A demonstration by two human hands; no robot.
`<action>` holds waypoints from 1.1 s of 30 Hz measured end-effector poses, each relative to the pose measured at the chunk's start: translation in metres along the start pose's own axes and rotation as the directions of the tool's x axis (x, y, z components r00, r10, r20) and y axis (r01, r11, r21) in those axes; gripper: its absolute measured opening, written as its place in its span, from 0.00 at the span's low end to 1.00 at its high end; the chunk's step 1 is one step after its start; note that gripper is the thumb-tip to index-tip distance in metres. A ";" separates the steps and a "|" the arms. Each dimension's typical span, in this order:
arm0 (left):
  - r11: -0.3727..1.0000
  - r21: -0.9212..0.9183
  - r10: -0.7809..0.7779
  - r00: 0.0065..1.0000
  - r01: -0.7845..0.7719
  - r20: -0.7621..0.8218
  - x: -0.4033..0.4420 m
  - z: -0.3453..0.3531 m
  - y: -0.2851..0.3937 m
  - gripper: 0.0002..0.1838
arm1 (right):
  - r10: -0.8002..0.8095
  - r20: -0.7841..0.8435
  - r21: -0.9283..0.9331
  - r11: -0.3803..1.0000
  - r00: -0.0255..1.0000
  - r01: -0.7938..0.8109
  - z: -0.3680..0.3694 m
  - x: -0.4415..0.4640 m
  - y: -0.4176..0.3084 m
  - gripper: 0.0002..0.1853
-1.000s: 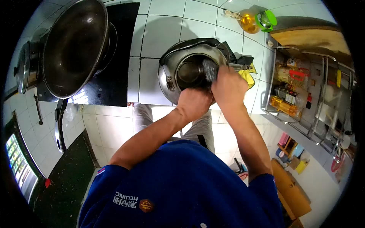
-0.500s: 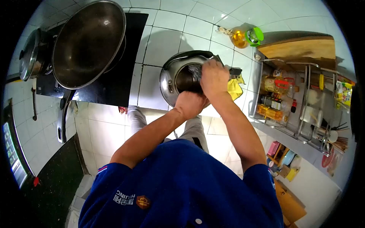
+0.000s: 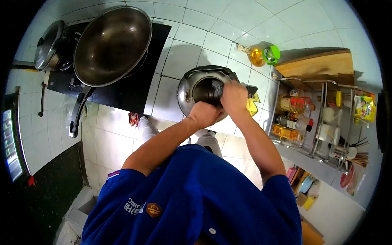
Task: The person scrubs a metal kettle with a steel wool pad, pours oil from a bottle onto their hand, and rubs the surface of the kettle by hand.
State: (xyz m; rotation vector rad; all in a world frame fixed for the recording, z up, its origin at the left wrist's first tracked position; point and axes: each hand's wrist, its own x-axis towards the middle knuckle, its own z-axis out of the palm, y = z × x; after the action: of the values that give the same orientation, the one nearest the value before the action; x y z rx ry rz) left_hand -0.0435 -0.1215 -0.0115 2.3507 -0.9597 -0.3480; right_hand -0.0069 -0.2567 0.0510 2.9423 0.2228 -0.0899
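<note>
A round metal kettle point(image 3: 184, 96) with a black handle stands on the tiled counter, its wide mouth open. My left hand point(image 3: 204, 114) is closed at the near rim of the mouth; what its fingers grip is hidden. At the right edge of the mouth, my right hand point(image 3: 234, 98) is closed over a blurred, shiny grey thing point(image 3: 217, 87), perhaps a scourer or crumpled film, that shows inside the opening. A yellow cloth point(image 3: 252, 107) lies just right of my right hand, partly behind it.
On the black cooktop point(image 3: 122, 96) at the left sits a large wok point(image 3: 112, 47), beside a lidded pot point(image 3: 49, 45). An oil jug point(image 3: 257, 56) and a green-lidded jar point(image 3: 271, 54) stand at the back. A wire rack point(image 3: 319, 118) with bottles is at the right.
The camera view has shifted, so the wok and kettle appear lower and farther right. My right hand has moved slightly about the kettle's mouth; my left hand stays at the near rim.
</note>
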 end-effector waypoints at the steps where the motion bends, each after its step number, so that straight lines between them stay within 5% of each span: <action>1: 1.000 0.004 -0.001 1.000 0.001 -0.001 0.002 -0.005 0.001 0.14 | -0.001 -0.004 0.003 1.000 1.000 0.001 0.002 0.014 -0.004 0.06; 5: 0.999 0.033 -0.016 0.996 0.013 0.083 0.002 -0.006 0.001 0.14 | -0.120 -0.135 -0.035 0.993 0.984 0.116 0.003 0.037 -0.016 0.06; 8: 0.999 0.034 0.004 0.998 -0.006 0.061 0.000 0.006 -0.004 0.15 | -0.045 0.022 0.022 0.999 0.999 0.045 0.003 0.004 0.007 0.06; 16: 0.997 0.068 -0.044 0.989 0.035 0.143 0.001 -0.012 0.002 0.15 | -0.125 -0.097 -0.008 0.992 0.987 0.124 0.009 0.034 -0.013 0.05; 19: 0.997 0.070 0.030 0.994 -0.037 0.102 -0.002 -0.013 0.000 0.15 | 0.008 0.168 0.054 0.998 0.986 -0.017 -0.004 0.002 0.009 0.12; 21: 0.998 0.047 0.033 0.996 -0.037 0.078 -0.001 -0.002 -0.006 0.14 | 0.043 0.183 0.034 0.998 0.982 -0.050 -0.001 -0.001 0.005 0.12; 23: 0.991 0.030 0.136 0.985 -0.133 -0.107 -0.002 0.003 -0.010 0.14 | -0.020 0.098 0.071 0.997 0.995 0.013 -0.001 0.024 -0.004 0.13; 25: 0.992 0.059 0.115 0.993 -0.113 -0.031 -0.003 -0.009 -0.007 0.13 | -0.070 -0.045 0.031 0.997 0.997 0.072 0.004 0.035 -0.016 0.16; 27: 0.977 0.096 0.190 0.982 -0.191 0.020 -0.004 -0.015 -0.012 0.13 | -0.097 -0.011 0.053 0.994 0.995 0.097 0.007 0.027 -0.007 0.15; 28: 0.972 0.094 0.192 0.959 -0.215 0.207 -0.005 -0.020 -0.012 0.13 | -0.023 0.071 0.081 0.997 0.997 0.017 0.000 0.015 -0.001 0.15; 30: 0.974 0.008 0.218 0.942 -0.227 0.256 -0.012 -0.024 -0.014 0.12 | 0.069 0.215 0.098 0.991 0.974 -0.092 -0.010 -0.004 0.009 0.15; 33: 0.961 -0.029 0.272 0.913 -0.277 0.304 -0.009 -0.028 -0.017 0.11 | 0.068 0.167 0.100 0.991 0.984 -0.086 -0.004 -0.008 0.007 0.16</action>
State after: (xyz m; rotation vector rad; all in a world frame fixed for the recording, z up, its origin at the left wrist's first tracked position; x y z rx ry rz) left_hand -0.0282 -0.0935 0.0008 2.1713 -1.4249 -0.6045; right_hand -0.0139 -0.2640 0.0573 3.0241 0.0822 -0.3405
